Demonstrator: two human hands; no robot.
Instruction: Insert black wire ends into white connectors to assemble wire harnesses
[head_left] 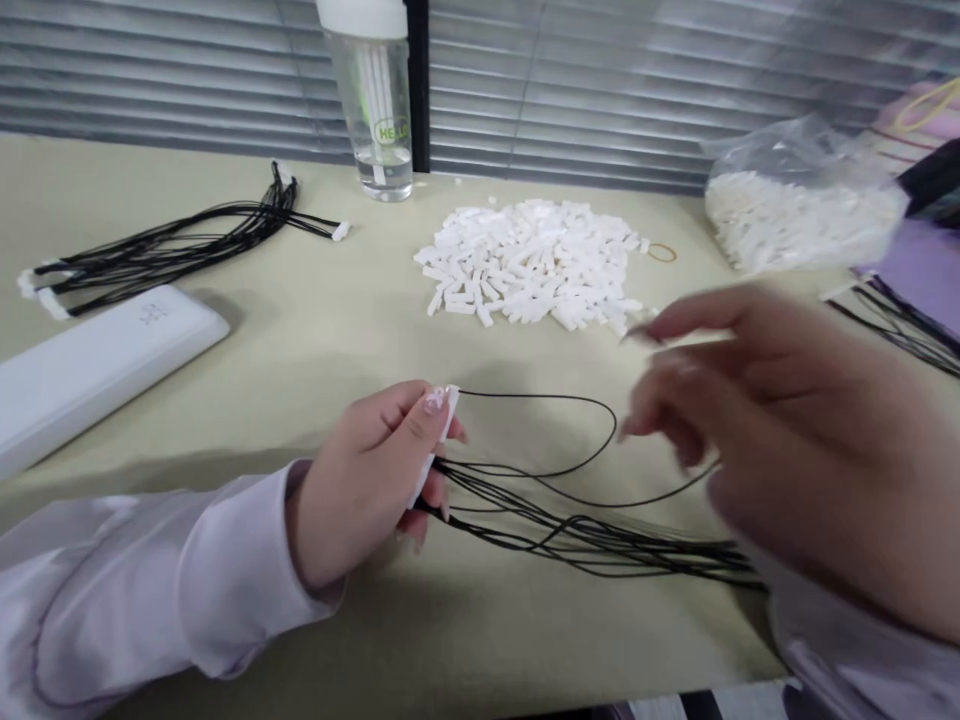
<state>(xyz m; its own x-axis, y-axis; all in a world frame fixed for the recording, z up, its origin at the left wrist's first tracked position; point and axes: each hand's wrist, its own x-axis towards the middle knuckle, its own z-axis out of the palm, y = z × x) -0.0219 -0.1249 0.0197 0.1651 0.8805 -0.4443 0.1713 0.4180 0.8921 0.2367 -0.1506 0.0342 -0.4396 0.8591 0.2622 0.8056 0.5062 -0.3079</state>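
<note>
My left hand (371,475) is closed on a white connector (437,440) from which several thin black wires (592,535) run off to the right across the table. My right hand (772,430) hovers blurred above those wires, its fingers spread and pointing left, with nothing visible in it. One wire loops up between the two hands. Behind the hands lies a pile of small white connectors (532,265).
A finished bundle of black wires (165,245) lies at the far left, beside a white flat box (90,365). A clear bottle (373,95) stands at the back. A plastic bag of white connectors (795,210) sits at the right, with a rubber band (662,252) near the pile.
</note>
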